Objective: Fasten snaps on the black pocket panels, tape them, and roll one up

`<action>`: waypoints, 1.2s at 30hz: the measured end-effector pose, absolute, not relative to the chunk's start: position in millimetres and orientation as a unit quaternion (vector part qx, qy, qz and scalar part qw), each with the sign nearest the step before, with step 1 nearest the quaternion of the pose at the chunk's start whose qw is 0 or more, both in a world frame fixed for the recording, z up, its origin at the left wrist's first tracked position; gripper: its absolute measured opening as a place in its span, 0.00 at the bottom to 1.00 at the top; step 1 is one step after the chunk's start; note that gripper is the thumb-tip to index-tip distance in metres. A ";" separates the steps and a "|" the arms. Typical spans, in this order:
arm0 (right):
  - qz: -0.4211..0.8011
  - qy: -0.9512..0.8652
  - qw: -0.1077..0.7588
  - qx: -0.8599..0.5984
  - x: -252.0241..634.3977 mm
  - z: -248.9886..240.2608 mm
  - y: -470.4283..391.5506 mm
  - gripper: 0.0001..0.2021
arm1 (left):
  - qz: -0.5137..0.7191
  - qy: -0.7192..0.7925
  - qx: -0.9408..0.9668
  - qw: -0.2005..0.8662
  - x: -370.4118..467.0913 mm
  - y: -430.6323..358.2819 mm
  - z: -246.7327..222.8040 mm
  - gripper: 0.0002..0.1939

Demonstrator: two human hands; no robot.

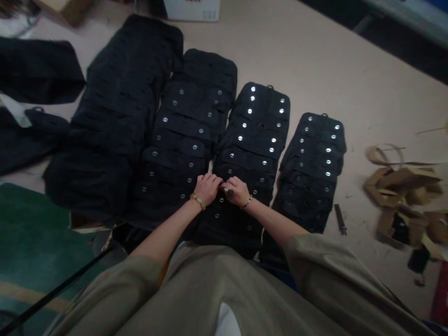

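Observation:
Overlapping black fabric pieces, perhaps bags, lie in rows in front of me, and one row (pixel 245 165) with shiny round metal studs runs beneath my hands. My left hand (pixel 207 189) is closed at a fold on that row's left side, seemingly pinching the black fabric. Right beside it, my right hand (pixel 238 190) is wrapped round a short dark tool (pixel 229 194) whose rounded end points toward me. The fingertips of both hands almost meet, and what lies between them is hidden.
Another studded row (pixel 311 158) lies to the right, with a thin dark tool (pixel 339 219) beside it. Torn cardboard boxes (pixel 402 186) stand farther right on the table (pixel 350 79). On the left are more rows of black fabric (pixel 108 116). A white box (pixel 192 10) sits at the back.

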State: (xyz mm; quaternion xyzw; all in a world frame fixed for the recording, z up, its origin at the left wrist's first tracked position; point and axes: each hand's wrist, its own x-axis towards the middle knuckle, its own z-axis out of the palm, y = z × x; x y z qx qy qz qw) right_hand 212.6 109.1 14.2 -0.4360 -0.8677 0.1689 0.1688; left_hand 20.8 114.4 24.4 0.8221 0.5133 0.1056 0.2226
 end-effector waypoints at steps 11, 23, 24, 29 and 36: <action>0.289 -0.756 0.381 -0.447 253.8 29.7 162.8 0.07 | 0.177 0.547 0.787 0.225 57.5 161.3 25.7 0.09; 0.335 -0.747 0.363 -0.444 256.5 21.6 172.8 0.04 | 0.175 0.550 0.774 0.261 54.2 167.8 16.3 0.07; 0.333 -0.751 0.356 -0.444 255.6 22.6 173.6 0.04 | 0.180 0.546 0.775 0.262 53.9 167.8 14.9 0.07; 0.297 -0.784 0.296 -0.458 244.1 27.7 173.2 0.06 | 0.183 0.558 0.755 0.293 53.1 169.0 10.2 0.11; 0.221 -0.830 0.190 -0.475 230.8 40.7 177.7 0.05 | 0.182 0.562 0.747 0.304 52.5 172.2 10.2 0.09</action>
